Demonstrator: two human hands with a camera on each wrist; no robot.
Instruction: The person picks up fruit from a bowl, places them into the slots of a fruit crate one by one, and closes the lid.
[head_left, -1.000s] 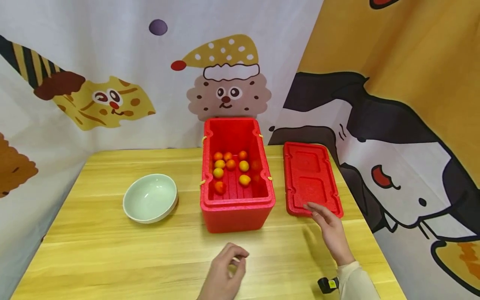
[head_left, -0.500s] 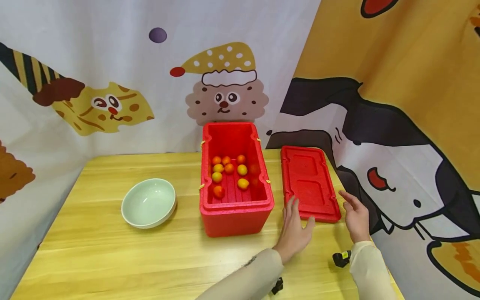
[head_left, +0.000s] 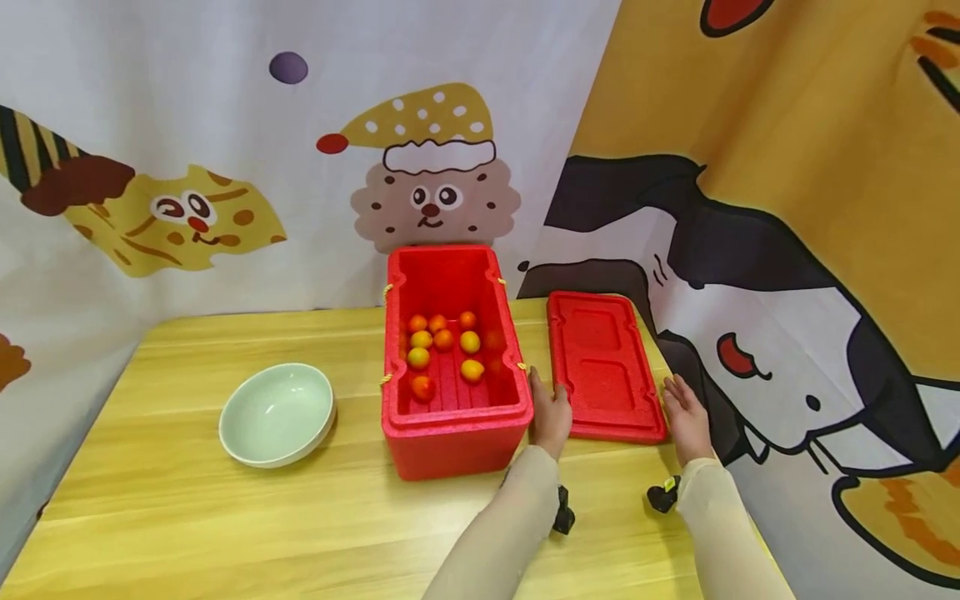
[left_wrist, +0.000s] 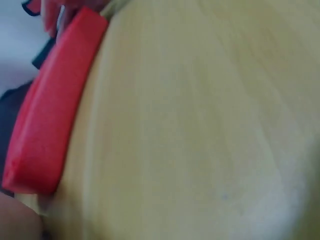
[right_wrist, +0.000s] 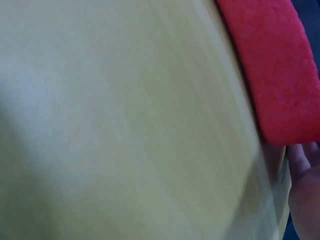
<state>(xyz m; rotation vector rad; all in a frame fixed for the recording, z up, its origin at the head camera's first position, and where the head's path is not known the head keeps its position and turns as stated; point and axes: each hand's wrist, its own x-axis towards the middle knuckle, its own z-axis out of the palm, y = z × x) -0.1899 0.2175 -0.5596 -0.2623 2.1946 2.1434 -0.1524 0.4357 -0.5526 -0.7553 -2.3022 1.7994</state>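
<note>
A red foam lid (head_left: 606, 367) lies on the table to the right of a red foam box (head_left: 457, 446). My left hand (head_left: 551, 417) is between box and lid, at the lid's left edge, its fingers stretched forward. Along the opposite edge is my right hand (head_left: 686, 421), fingers also extended. In the left wrist view the lid (left_wrist: 60, 105) stands out beside a blurred part of the left hand (left_wrist: 17, 220). Fingers of the right hand (right_wrist: 305, 195) come up to the lid's corner in the right wrist view; whether they touch it I cannot tell.
Several small orange and yellow round fruits (head_left: 471, 370) lie inside the open box. A pale green bowl (head_left: 277, 417) stands on the wooden table (head_left: 300, 533) at the left. Behind hangs a printed cloth (head_left: 225, 83). The lid sits close to the table's right edge.
My left hand has moved from in front of the box to the lid's left side. My right hand has shifted from the lid's near edge to its right side. The view has turned slightly right.
</note>
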